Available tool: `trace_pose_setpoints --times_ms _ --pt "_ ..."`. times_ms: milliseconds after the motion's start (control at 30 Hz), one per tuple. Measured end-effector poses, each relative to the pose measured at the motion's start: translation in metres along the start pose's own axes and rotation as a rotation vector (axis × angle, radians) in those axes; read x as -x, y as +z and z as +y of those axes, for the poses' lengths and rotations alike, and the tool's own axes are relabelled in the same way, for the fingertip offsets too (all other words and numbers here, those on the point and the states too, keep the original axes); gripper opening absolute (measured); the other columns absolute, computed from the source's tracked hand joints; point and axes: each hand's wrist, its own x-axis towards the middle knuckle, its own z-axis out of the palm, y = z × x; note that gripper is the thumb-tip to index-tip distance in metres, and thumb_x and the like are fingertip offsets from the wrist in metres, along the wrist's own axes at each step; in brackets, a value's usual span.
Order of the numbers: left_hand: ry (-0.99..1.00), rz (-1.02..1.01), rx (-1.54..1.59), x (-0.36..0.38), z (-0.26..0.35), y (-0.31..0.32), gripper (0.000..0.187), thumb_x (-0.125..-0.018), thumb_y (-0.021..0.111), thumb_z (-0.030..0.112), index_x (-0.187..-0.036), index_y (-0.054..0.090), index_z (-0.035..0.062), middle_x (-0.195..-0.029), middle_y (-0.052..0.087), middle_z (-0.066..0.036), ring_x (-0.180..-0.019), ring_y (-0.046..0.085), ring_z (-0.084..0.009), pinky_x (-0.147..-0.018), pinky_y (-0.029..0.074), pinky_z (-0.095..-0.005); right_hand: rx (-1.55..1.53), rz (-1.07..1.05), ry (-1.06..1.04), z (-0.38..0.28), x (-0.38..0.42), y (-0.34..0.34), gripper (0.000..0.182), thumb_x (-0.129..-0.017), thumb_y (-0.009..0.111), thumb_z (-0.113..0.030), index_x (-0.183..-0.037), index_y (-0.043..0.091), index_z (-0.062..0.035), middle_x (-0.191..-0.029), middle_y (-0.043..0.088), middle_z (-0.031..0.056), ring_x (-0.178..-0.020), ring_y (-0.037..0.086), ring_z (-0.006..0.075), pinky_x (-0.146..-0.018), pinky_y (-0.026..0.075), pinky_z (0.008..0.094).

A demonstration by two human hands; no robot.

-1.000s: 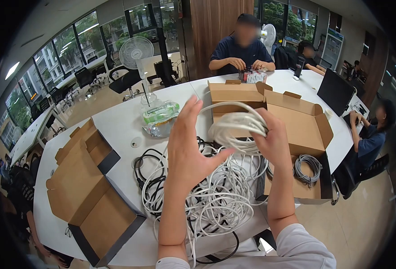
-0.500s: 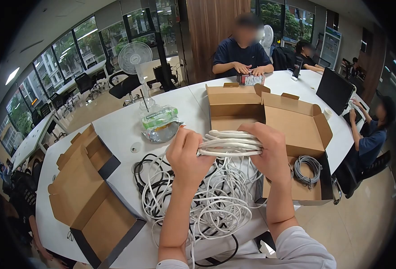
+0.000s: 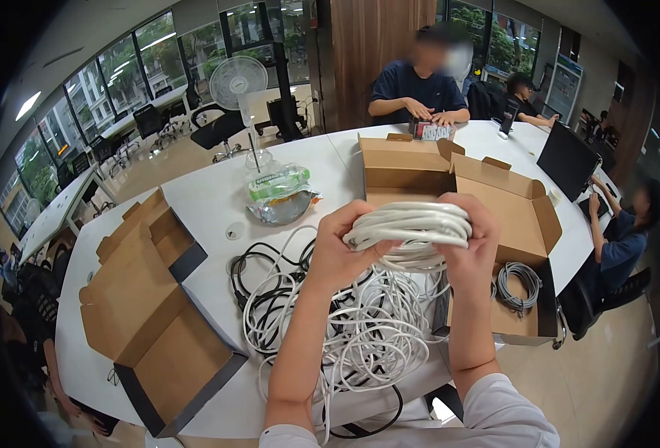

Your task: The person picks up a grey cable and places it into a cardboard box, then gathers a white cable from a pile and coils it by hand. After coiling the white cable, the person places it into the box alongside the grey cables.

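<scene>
Squarely between both hands (image 3: 337,248) (image 3: 477,237): white coil (image 3: 412,222)

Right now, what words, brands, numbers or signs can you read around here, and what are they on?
I can read none with certainty.
Green-and-white packet: lettering, too blurred to read.
Small printed box near the far edge: dark and red markings, too small to read.
Coiled white cable: no print that I can make out.

Cable tangle (image 3: 378,332) blocks below; gap between left box (image 3: 184,369) and packet (image 3: 279,205).
</scene>
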Motion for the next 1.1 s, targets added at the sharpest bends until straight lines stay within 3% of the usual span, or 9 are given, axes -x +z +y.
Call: trace_pose_setpoints --times_ms 133,333,433,467,600,700,833,900,1100 --pt "-0.203 -0.198 0.297 0.003 0.009 -0.019 0.041 -0.079 0.079 0.022 -0.108 0.061 -0.0002 -0.086 0.065 -0.002 -0.071 0.06 -0.0054 -0.063 0.05 -0.0209 -0.303 0.026 0.266 0.009 0.0 0.01 0.022 -0.08 0.058 0.008 -0.101 0.06 0.0019 -0.073 0.06 0.0012 -0.057 0.051 0.0051 -0.05 0.04 0.0193" --pt "-0.068 -0.117 0.285 0.0 0.013 -0.009 0.037 -0.087 0.071 0.026 -0.104 0.056 -0.0036 -0.063 0.056 -0.001 -0.046 0.054 -0.0079 -0.043 0.044 -0.024 -0.377 0.015 0.299 0.023 -0.004 0.015 0.021 -0.084 0.062 0.002 -0.105 0.058 0.0002 -0.078 0.061 0.0026 -0.055 0.052 0.0058 -0.048 0.04 0.0202" --pt "-0.207 0.005 0.369 0.004 0.025 -0.009 0.028 -0.09 0.067 0.025 -0.099 0.057 0.0012 -0.056 0.048 0.003 -0.042 0.044 -0.0063 -0.041 0.035 -0.024 -0.386 0.016 0.264 0.023 -0.003 0.021 0.038 -0.083 0.068 -0.008 -0.117 0.052 -0.0008 -0.089 0.062 0.0045 -0.067 0.055 0.0072 -0.059 0.045 0.022" --pt "-0.189 0.085 0.437 0.005 0.027 -0.009 0.024 -0.09 0.067 0.023 -0.098 0.058 0.0029 -0.059 0.048 0.003 -0.042 0.041 -0.005 -0.04 0.032 -0.0225 -0.374 -0.137 0.15 0.03 -0.004 0.018 0.067 -0.082 0.073 -0.028 -0.133 0.039 -0.0022 -0.111 0.058 0.0096 -0.09 0.058 0.0143 -0.079 0.048 0.0282" --pt "0.088 0.294 0.588 0.008 0.032 -0.026 0.024 -0.099 0.052 0.031 -0.085 0.053 0.0112 -0.056 0.037 0.007 -0.04 0.029 -0.0059 -0.043 0.027 -0.0241 -0.521 -0.243 0.181 0.024 0.002 0.038 0.099 -0.08 0.058 -0.067 -0.147 0.02 -0.0049 -0.15 0.028 0.0123 -0.134 0.038 0.0285 -0.11 0.032 0.0429" --pt "0.229 0.472 0.771 0.015 0.069 -0.04 0.031 -0.101 0.045 0.035 -0.078 0.047 0.0147 -0.055 0.027 0.008 -0.043 0.025 -0.0051 -0.05 0.029 -0.023 -0.58 -0.415 0.342 0.04 0.008 0.049 0.068 -0.091 0.061 -0.036 -0.142 0.031 -0.0022 -0.136 0.046 0.0145 -0.128 0.044 0.0244 -0.109 0.031 0.0397" --pt "0.364 0.545 0.891 0.022 0.087 -0.05 0.029 -0.102 0.044 0.035 -0.08 0.045 0.015 -0.056 0.026 0.008 -0.045 0.024 -0.0038 -0.052 0.03 -0.0223 -0.022 -1.018 0.209 0.03 0.028 0.065 0.061 -0.086 0.07 -0.026 -0.133 0.045 0.0027 -0.13 0.053 0.0195 -0.123 0.05 0.0269 -0.103 0.038 0.0371" --pt "0.375 0.608 0.784 0.012 0.092 -0.049 0.03 -0.1 0.048 0.036 -0.081 0.044 0.0141 -0.057 0.025 0.007 -0.047 0.024 -0.0047 -0.055 0.031 -0.0236 0.006 -1.111 0.062 0.035 0.045 0.079 0.045 -0.088 0.067 -0.022 -0.124 0.055 0.0023 -0.12 0.06 0.0201 -0.115 0.056 0.0273 -0.097 0.043 0.0363" --pt "0.42 0.676 0.566 -0.021 0.134 -0.047 0.032 -0.097 0.054 0.033 -0.075 0.041 0.0135 -0.059 0.025 0.006 -0.052 0.025 -0.0062 -0.057 0.031 -0.0243 -0.224 -0.994 0.459 0.039 0.045 0.087 0.019 -0.095 0.055 -0.011 -0.094 0.065 0.0039 -0.108 0.069 0.0112 -0.097 0.065 0.0206 -0.088 0.049 0.0321"
